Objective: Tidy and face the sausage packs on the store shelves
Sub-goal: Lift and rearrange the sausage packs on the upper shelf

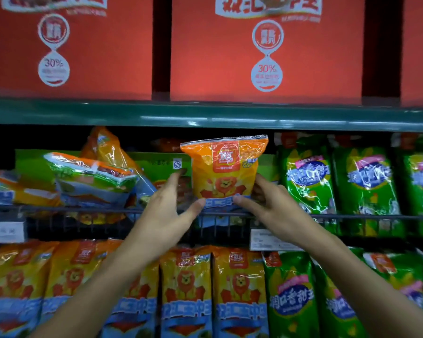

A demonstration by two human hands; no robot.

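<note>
On the middle shelf's wire rail (83, 212), your left hand (168, 206) and right hand (261, 201) pinch the upright orange sausage pack (226, 172); seat its base squarely, label forward; straighten the toppled packs (91, 179) beside it next.

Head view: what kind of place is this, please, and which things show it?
Most likely a grocery store aisle. Tiered shelves carry many identical packs: orange ones and green ones in rows. A price tag sits on the rail, and red cartons stand on top.
</note>
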